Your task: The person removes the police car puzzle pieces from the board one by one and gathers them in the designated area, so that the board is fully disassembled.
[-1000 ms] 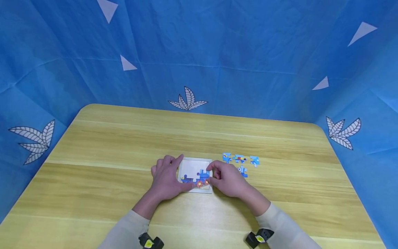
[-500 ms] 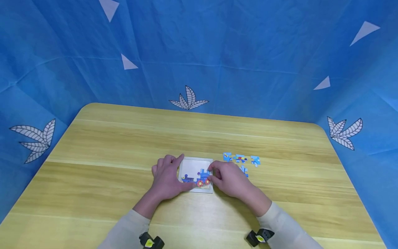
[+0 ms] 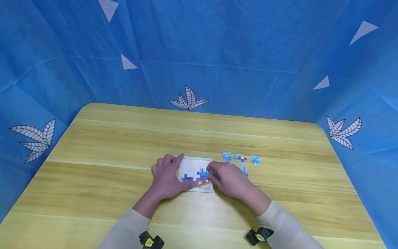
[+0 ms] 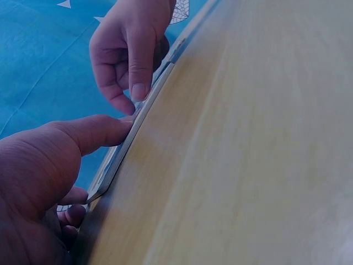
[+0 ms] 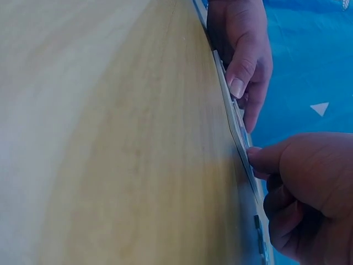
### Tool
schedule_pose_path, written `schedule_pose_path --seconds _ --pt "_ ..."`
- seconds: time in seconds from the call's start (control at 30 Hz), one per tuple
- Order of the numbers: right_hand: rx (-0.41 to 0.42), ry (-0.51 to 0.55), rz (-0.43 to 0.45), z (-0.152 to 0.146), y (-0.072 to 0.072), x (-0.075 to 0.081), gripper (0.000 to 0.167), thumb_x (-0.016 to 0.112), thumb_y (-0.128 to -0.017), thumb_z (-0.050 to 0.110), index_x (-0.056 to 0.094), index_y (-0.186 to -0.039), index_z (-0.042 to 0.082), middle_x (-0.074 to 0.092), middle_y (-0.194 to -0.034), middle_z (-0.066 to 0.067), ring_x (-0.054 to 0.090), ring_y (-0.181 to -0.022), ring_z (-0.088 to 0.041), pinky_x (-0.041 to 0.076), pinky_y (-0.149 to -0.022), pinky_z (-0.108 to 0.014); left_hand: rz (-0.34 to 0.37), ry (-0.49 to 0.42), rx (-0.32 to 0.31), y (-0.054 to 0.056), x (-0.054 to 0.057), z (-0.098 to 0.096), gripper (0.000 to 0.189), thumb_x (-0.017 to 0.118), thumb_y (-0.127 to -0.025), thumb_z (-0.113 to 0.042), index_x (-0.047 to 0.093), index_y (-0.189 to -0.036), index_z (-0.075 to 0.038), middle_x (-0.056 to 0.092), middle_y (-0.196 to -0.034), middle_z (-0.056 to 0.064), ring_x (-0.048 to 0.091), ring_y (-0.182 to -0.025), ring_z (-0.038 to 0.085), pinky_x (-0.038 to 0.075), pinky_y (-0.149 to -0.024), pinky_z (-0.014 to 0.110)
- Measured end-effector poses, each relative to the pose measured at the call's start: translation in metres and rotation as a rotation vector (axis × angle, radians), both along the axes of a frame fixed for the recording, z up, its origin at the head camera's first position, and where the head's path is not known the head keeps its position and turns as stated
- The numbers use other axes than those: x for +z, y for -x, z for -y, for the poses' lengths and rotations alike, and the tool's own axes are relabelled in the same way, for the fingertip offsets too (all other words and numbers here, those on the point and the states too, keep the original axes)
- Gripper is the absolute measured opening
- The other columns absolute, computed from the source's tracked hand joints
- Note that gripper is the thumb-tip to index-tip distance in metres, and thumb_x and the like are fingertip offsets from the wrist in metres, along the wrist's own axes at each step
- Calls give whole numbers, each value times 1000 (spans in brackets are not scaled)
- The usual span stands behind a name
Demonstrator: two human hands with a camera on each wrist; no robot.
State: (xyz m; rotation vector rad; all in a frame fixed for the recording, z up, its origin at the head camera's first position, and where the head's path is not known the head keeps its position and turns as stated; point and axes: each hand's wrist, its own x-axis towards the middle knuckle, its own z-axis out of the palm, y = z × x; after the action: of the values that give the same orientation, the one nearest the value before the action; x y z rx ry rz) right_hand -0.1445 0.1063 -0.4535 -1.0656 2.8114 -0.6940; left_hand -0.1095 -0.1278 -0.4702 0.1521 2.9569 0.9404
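Note:
A small square puzzle tray [image 3: 199,190] with a white rim lies on the table. Joined blue jigsaw pieces [image 3: 203,174] with red-and-yellow wheels fill part of its lower side, and the white base [image 3: 194,164] shows above them. My left hand [image 3: 166,178] spreads around the tray's left side, its straight thumb resting over the lower pieces and its index finger along the left edge. At the right edge, my right hand [image 3: 230,180] pinches a wheeled puzzle piece [image 3: 207,180] between thumb and index finger. Both wrist views see the tray edge-on, so its pieces are mostly hidden there.
Several loose puzzle pieces lie just beyond the right hand: a blue one [image 3: 227,156], one with coloured blocks [image 3: 240,158], a pale blue one [image 3: 255,160] and one partly behind the hand [image 3: 244,170]. Blue cloth [image 3: 248,69] hangs around the wooden table [image 3: 124,138].
Right thumb and index finger have shifted very slightly upward at the wheeled piece. The left hand, tray and loose pieces stay in place.

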Motion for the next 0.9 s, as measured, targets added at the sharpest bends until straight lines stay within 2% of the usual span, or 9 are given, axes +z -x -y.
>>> schedule_pose_path --seconds 0.07,0.17,0.33,0.43,0.6,0.73,0.9 --pt "-5 7 3 0 1 -1 17 71 -93 17 69 -107 8 53 -73 12 47 -61 -7 45 -61 -29 -1 2 1 0 0 0 107 86 -66 -57 44 -152 -9 45 -123 7 34 -110 29 20 -85 44" --pt "-14 45 59 -2 2 -2 16 71 -94 16 68 -108 9 49 -67 11 42 -56 -6 43 -58 -28 1 -2 1 0 0 0 107 87 -66 -56 44 -152 -9 45 -123 7 34 -109 29 20 -85 44" --pt "-14 118 211 -6 4 -2 23 75 -91 21 65 -109 11 43 -58 11 35 -50 -4 38 -54 -27 7 -3 2 0 -1 0 108 87 -66 -56 43 -152 -9 45 -123 7 34 -109 28 20 -85 44" --pt "-20 141 268 -6 5 -2 28 78 -89 22 64 -110 11 44 -59 11 36 -50 -3 39 -55 -27 10 5 6 0 -1 0 108 87 -66 -56 43 -152 -9 45 -123 6 34 -109 28 21 -85 44" --pt "-75 200 344 -4 4 -1 32 82 -85 18 60 -108 11 46 -63 8 40 -54 -6 41 -60 -29 7 3 5 0 -1 0 108 87 -65 -57 43 -152 -9 45 -123 6 35 -108 28 21 -84 43" --pt "-101 249 376 -3 3 -1 32 83 -83 12 59 -103 12 46 -65 5 42 -57 -8 42 -63 -31 2 2 7 1 -2 0 108 87 -65 -57 44 -152 -9 46 -123 6 35 -108 28 21 -84 43" --pt "-114 276 378 -3 3 -3 23 82 -82 7 63 -92 15 48 -71 4 44 -61 -9 41 -63 -30 -5 -2 6 1 -1 0 108 88 -65 -56 44 -151 -9 46 -122 6 35 -108 28 21 -84 43"
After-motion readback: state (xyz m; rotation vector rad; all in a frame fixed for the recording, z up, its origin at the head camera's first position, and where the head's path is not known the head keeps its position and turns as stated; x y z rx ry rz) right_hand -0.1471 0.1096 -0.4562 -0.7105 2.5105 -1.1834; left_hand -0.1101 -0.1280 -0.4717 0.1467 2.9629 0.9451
